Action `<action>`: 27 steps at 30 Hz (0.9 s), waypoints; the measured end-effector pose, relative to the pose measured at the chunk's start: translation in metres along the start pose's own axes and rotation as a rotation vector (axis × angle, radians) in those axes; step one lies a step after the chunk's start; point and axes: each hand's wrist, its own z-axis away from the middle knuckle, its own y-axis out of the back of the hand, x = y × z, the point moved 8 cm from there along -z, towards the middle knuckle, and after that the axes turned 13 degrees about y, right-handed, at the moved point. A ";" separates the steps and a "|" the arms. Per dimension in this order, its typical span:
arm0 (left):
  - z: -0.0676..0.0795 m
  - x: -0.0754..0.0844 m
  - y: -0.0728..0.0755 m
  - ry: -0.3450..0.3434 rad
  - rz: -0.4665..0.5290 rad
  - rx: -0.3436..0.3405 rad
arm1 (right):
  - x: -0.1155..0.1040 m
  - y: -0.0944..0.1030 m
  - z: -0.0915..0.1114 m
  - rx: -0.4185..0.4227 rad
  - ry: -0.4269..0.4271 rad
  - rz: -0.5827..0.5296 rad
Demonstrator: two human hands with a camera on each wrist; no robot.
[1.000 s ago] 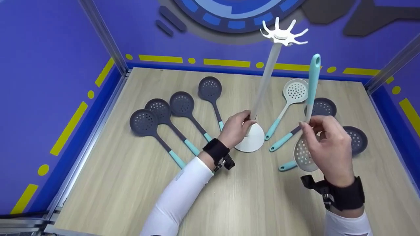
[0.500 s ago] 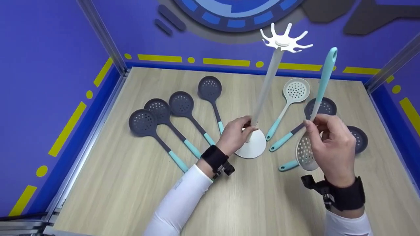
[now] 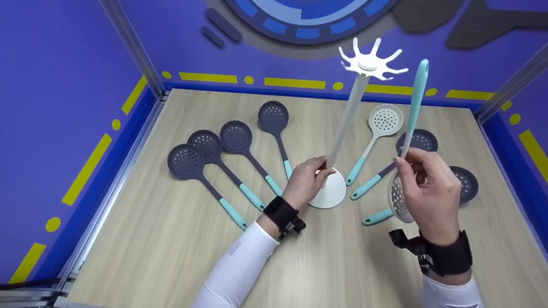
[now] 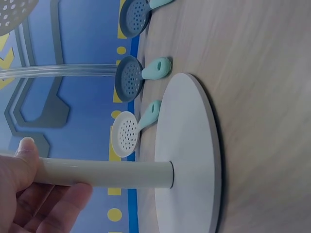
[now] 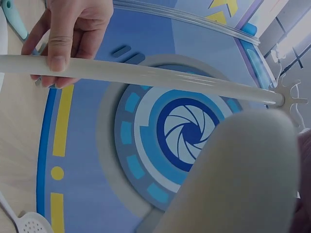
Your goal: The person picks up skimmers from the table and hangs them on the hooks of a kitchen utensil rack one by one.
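Observation:
My left hand (image 3: 306, 179) grips the pole (image 3: 349, 115) of a white utensil stand low down, just above its round base (image 4: 189, 145). The stand's top (image 3: 370, 62) is a ring of curved hooks with nothing hanging on it. Between thumb and fingers, my right hand (image 3: 432, 188) pinches a white skimmer by its neck. Its teal handle (image 3: 418, 96) points up, and its perforated bowl (image 3: 398, 201) hangs below, partly covered by the hand. The right wrist view shows the left hand (image 5: 73, 36) around the pole, with a pale blurred shape close to the lens.
Several dark skimmers (image 3: 186, 161) with teal handles lie on the wooden table (image 3: 141, 256) at left. Right of the stand lie another white skimmer (image 3: 386, 120) and two dark skimmers (image 3: 421, 141), partly behind the right hand. Blue printed walls (image 3: 64, 107) enclose the back and sides.
The stand has come down in the head view, with the left hand still on its pole. The skimmer's handle swung right, then partly back, in the right hand.

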 end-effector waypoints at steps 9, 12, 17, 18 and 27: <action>0.001 -0.002 -0.003 0.003 0.003 -0.001 | 0.012 -0.009 0.008 -0.037 -0.002 0.018; 0.001 -0.002 -0.004 0.004 0.006 -0.003 | 0.009 -0.009 0.008 -0.036 0.000 0.015; 0.001 -0.001 -0.002 -0.018 0.003 0.015 | 0.001 -0.010 0.004 -0.026 0.012 -0.002; 0.001 -0.001 -0.002 -0.023 0.007 0.017 | 0.000 -0.011 0.004 -0.025 0.015 -0.004; 0.001 -0.003 -0.001 -0.011 0.040 0.007 | 0.011 -0.023 0.010 -0.049 0.032 -0.013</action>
